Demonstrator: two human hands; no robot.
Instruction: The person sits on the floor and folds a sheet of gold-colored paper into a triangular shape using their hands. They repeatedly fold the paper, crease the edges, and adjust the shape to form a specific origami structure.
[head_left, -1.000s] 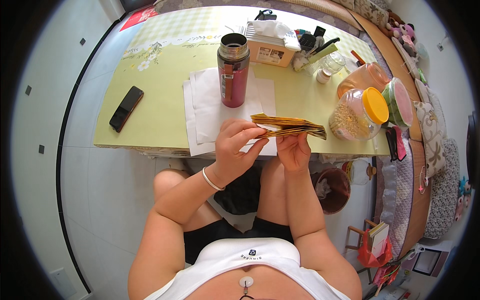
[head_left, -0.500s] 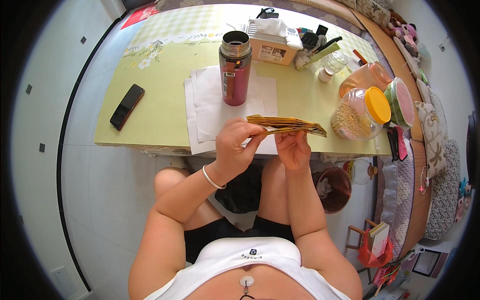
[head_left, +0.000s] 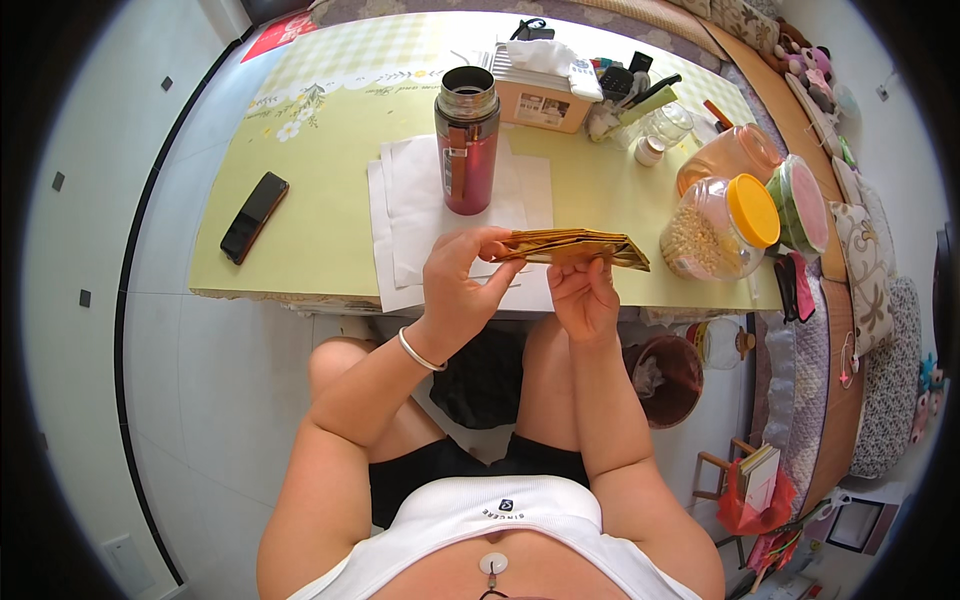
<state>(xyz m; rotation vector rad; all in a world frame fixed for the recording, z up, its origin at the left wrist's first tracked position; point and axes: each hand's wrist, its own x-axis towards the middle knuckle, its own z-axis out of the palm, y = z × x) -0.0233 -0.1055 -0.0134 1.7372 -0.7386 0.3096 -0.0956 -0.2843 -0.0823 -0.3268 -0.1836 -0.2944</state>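
A flat, layered bundle of gold paper point(head_left: 580, 245) is held up over the table's near edge. Its left end is pinched by my left hand point(head_left: 462, 278), with the thumb below and the fingers above. My right hand point(head_left: 586, 300) grips the bundle from underneath, thumb and fingertips against its lower side. Behind them an open purple-and-black thermos flask point(head_left: 468, 160) stands upright on white paper sheets point(head_left: 405, 220). Whether the gold layers are separate sheets or one folded piece I cannot tell.
A black phone point(head_left: 254, 218) lies at the left. To the right stand a yellow-lidded jar point(head_left: 712, 230), a pinkish jar point(head_left: 730, 158) and a green container point(head_left: 798, 205). A tissue box point(head_left: 540, 95) sits at the back. A waste bin point(head_left: 668, 380) is beside my right leg.
The gold bundle has tilted, and its layers look pressed closer together at the left end. My left hand has shifted slightly left and up, its fingers now over the bundle's end.
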